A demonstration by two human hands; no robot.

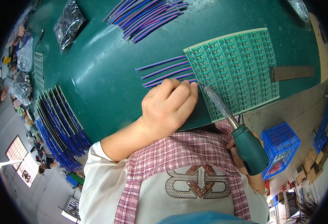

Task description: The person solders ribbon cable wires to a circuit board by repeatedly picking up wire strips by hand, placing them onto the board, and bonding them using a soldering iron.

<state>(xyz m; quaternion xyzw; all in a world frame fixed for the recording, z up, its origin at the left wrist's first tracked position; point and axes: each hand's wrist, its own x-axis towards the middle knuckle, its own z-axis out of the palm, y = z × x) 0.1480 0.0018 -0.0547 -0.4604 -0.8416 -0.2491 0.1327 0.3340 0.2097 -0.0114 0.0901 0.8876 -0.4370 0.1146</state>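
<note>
A green circuit board panel (235,63), packed with rows of small components, lies on the green table. Several flat multicoloured wire strips (166,71) stick out leftward from its left edge. My left hand (169,106) is closed at that edge, its fingertips pinching a wire strip against the board; the fingers partly cover that strip. In my right hand (238,155) is a soldering iron (249,149) with a thick green handle, which hides much of the hand. The iron's tip points up and left, beside my left fingertips.
A pile of loose wire strips (145,16) lies at the far side. A brown bar (292,72) rests on the panel's right edge. At the left are wired boards in a stack (59,127) and a plastic bag (70,24). A blue crate (281,147) stands below right.
</note>
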